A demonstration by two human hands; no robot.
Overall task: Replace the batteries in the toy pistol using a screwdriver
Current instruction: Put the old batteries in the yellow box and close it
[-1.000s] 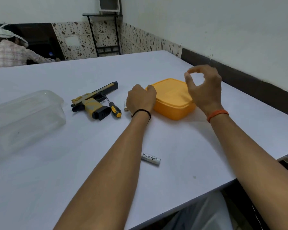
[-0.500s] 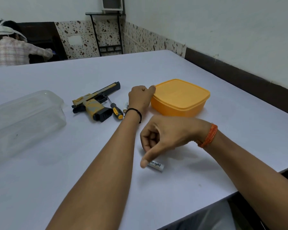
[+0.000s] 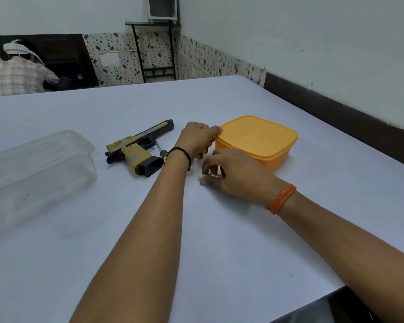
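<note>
Carried far from the near bench, battery (image 3: 209,175) sits pinched in right hand (image 3: 233,173); left hand (image 3: 197,139) grips box (image 3: 257,139). Keep the pinch firm.

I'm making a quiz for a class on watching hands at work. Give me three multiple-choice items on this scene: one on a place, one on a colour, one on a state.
1. Where does the toy pistol lie?
A. left of the left hand
B. on the box
C. at the near table edge

2. What colour is the lidded box?
A. blue
B. orange
C. green

3. What is the right hand doing?
A. lying flat
B. turning the screwdriver
C. pinching a battery

Answers: 1 A, it lies between clear tub and left hand; 2 B, lid and walls are orange; 3 C, fingers close on the white cell.
</note>
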